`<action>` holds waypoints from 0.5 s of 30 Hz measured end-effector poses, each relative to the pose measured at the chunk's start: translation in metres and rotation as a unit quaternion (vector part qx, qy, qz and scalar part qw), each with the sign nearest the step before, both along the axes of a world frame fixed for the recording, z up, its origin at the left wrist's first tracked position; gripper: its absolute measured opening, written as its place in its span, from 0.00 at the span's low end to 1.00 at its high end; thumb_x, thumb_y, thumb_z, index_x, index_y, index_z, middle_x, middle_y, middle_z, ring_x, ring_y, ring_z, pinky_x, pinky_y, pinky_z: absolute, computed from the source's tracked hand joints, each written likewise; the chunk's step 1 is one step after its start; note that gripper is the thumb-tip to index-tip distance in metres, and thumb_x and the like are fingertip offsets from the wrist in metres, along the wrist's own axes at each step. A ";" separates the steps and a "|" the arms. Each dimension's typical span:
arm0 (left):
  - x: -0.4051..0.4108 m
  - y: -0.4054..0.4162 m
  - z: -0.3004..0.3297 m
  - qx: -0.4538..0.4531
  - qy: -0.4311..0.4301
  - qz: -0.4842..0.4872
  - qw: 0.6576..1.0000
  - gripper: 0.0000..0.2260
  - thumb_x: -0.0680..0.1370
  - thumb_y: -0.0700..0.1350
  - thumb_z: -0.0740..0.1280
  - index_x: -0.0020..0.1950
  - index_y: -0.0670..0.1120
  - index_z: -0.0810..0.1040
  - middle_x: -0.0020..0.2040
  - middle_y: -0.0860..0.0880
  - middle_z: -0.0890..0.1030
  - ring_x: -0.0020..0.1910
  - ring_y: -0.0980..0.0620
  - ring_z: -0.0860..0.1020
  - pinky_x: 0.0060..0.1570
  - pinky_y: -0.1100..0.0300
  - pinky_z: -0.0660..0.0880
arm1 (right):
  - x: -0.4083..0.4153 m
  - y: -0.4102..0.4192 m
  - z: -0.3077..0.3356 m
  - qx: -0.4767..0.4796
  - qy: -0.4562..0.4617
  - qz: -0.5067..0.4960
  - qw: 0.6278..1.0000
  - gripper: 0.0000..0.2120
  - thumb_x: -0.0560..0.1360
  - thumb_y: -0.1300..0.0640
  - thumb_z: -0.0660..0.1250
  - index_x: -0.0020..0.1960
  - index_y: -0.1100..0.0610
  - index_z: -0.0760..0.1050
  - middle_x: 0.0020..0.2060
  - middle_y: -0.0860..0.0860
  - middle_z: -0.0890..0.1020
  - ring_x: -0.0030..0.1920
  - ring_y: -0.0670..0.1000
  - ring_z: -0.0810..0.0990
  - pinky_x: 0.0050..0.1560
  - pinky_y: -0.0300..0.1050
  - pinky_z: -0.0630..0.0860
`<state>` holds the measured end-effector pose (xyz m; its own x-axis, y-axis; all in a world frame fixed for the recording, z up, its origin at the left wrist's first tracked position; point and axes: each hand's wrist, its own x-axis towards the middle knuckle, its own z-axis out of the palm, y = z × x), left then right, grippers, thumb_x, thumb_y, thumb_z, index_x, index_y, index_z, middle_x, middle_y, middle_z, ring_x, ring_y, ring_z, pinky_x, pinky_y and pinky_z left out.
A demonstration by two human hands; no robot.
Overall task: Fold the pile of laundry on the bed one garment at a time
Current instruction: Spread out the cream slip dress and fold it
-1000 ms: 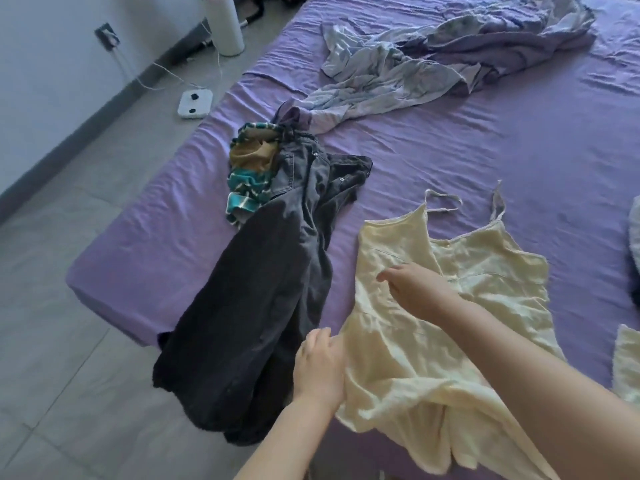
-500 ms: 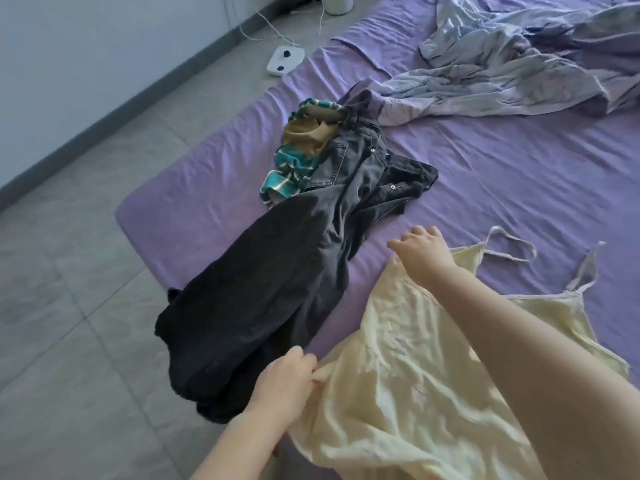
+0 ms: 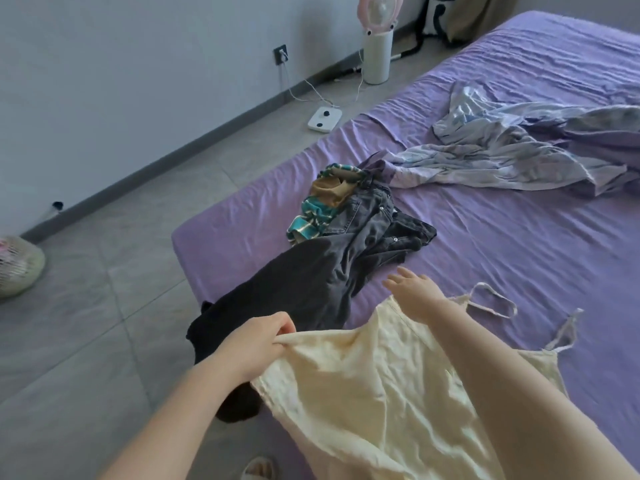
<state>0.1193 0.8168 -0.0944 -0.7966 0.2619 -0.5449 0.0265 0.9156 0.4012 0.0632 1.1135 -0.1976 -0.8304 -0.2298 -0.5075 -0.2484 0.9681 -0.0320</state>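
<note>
A pale yellow strappy dress (image 3: 381, 386) lies at the near edge of the purple bed (image 3: 519, 244). My left hand (image 3: 256, 344) pinches the dress's left side edge and lifts it. My right hand (image 3: 414, 294) rests with straight fingers at the dress's upper left corner, close to the straps (image 3: 491, 301). Left of the dress, dark grey jeans (image 3: 367, 237) and a black garment (image 3: 277, 296) hang partly over the bed edge. A teal striped and tan piece (image 3: 322, 206) lies just beyond them.
A crumpled pale blue sheet (image 3: 519, 150) sprawls across the far part of the bed. On the grey tiled floor stand a white fan (image 3: 377, 39) and a white scale (image 3: 325, 119), with a cable to a wall socket (image 3: 280, 55). A mesh bag (image 3: 17, 265) sits far left.
My left hand has lifted the dress's side edge higher. My right hand slid to the upper left corner and its fingers straightened. The camera tilted up, showing more floor and wall.
</note>
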 end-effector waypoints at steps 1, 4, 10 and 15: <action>0.000 0.002 -0.001 0.003 0.004 0.009 1.000 0.03 0.75 0.47 0.65 0.45 0.57 0.74 0.42 0.58 0.79 0.42 0.58 0.77 0.41 0.60 0.75 | -0.002 -0.003 -0.006 0.012 -0.012 0.007 1.000 0.25 0.80 0.63 0.53 0.76 0.51 0.56 0.76 0.46 0.56 0.77 0.50 0.48 0.70 0.51 0.60; 0.000 0.005 -0.011 -0.001 0.019 0.020 1.000 0.02 0.75 0.50 0.65 0.46 0.57 0.76 0.42 0.59 0.79 0.42 0.58 0.77 0.44 0.56 0.77 | -0.006 -0.009 -0.027 0.044 -0.044 0.042 0.997 0.27 0.80 0.61 0.53 0.77 0.50 0.50 0.77 0.46 0.52 0.77 0.52 0.46 0.73 0.53 0.55; 0.002 0.009 -0.024 -0.003 0.042 0.040 0.998 0.08 0.74 0.60 0.65 0.45 0.57 0.76 0.41 0.60 0.79 0.40 0.60 0.76 0.35 0.64 0.69 | -0.003 -0.013 -0.048 0.086 0.003 0.066 0.994 0.17 0.80 0.48 0.54 0.68 0.46 0.68 0.61 0.48 0.74 0.67 0.53 0.63 0.71 0.56 0.54; 0.001 0.020 -0.002 0.003 0.063 0.009 0.998 0.06 0.76 0.56 0.65 0.46 0.56 0.76 0.42 0.58 0.80 0.41 0.59 0.77 0.38 0.63 0.71 | 0.005 -0.002 -0.024 -0.026 0.077 -0.030 0.996 0.13 0.79 0.50 0.56 0.57 0.48 0.76 0.52 0.47 0.76 0.58 0.51 0.70 0.60 0.43 0.63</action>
